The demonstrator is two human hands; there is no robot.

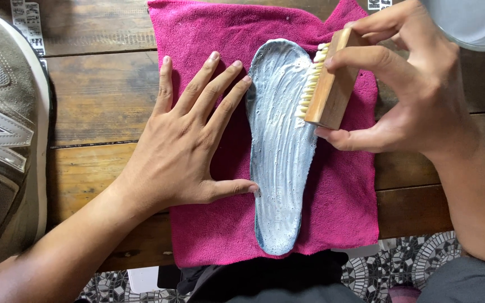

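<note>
On the counter (102, 101), a pink towel (343, 202) carries the soapy insole (279, 168) at its middle. Scrubbing goes best with short strokes along it while it stays pinned. The left hand (183, 151) lies flat and open at its left edge; the right hand (405, 84) grips the brush (332, 84), bristles on the foam.

Wooden table (102, 95) w/ dark brown worn planks, gaps btwn boards running left-right, grain and scuffs visible; its near edge sits over a tiled floor (399, 261) in black/white/grey fan-pattern mosaic, seen at bottom left & right. Even, soft light, no hard shadows, planks a bit glossy at the lower left. Grey sneaker (4, 129) w/ white sole lies on the table's far left, a clear glass bowl (472, 22) sits at the top right corner, and printed paper strips (26, 22) lie at the top edge.
</note>
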